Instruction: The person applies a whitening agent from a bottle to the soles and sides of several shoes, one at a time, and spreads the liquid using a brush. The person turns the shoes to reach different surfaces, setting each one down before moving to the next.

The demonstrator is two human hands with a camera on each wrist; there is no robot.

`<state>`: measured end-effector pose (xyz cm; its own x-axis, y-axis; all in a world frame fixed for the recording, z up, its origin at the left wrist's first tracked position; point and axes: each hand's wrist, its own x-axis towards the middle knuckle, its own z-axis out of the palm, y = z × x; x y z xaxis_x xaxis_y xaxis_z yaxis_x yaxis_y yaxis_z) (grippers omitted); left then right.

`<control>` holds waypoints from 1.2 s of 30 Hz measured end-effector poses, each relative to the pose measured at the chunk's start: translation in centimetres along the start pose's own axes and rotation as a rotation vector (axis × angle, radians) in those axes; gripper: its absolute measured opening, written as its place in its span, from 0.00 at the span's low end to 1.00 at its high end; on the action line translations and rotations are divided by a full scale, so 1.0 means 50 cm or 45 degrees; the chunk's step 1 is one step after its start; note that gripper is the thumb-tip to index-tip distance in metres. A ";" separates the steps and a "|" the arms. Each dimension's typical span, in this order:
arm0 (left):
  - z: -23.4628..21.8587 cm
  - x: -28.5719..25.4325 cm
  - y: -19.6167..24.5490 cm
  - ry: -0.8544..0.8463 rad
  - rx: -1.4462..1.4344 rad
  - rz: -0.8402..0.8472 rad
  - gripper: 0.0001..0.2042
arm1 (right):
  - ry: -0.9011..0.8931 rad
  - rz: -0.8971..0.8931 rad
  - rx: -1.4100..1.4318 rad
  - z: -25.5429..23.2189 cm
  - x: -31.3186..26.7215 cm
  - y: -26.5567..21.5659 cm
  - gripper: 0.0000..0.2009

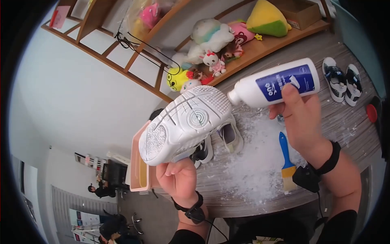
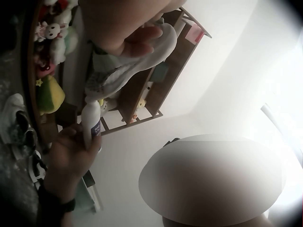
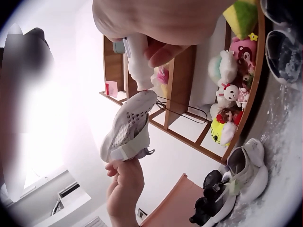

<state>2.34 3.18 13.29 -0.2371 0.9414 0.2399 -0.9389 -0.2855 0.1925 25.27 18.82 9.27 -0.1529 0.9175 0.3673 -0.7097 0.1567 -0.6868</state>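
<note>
My left hand (image 1: 178, 179) grips a white sneaker (image 1: 185, 124) by its upper, fingers curled round it, sole up, held above the desk (image 1: 345, 118) edge. Right hand (image 1: 302, 122) w/ fingers wrapped round a white bottle (image 1: 274, 83), blue label, tipped sideways, nozzle just beside the sneaker's toe. Below: white powder (image 1: 256, 162) on the desk, blue brush (image 1: 286, 160) lying in it, another white shoe (image 1: 231, 134) nearby.
</note>
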 end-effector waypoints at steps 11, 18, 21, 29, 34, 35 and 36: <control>-0.025 0.011 -0.038 0.004 0.154 -0.129 0.17 | 0.079 0.099 0.124 -0.027 0.039 -0.027 0.15; -0.052 0.007 -0.044 0.092 0.272 -0.239 0.23 | -0.505 0.114 0.364 -0.136 0.078 -0.036 0.21; -0.063 0.005 -0.038 -0.029 0.376 -0.227 0.17 | -0.540 0.125 0.406 -0.137 0.091 -0.058 0.24; -0.054 -0.014 -0.020 0.008 0.598 -0.127 0.13 | -0.165 -0.025 0.037 -0.014 0.024 -0.066 0.23; -0.057 0.016 -0.051 -0.087 0.713 -0.071 0.14 | -0.168 -0.291 -0.352 0.003 0.002 -0.089 0.30; -0.063 0.009 -0.050 -0.060 0.733 -0.053 0.15 | -0.180 -0.330 -0.395 0.008 -0.008 -0.093 0.32; -0.061 0.008 -0.051 -0.054 0.731 -0.072 0.14 | -0.155 -0.345 -0.400 0.015 -0.017 -0.097 0.34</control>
<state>3.85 4.83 9.99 -0.1695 0.9534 0.2497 -0.6612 -0.2979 0.6886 28.33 17.01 12.75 -0.0830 0.7809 0.6191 -0.4942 0.5072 -0.7060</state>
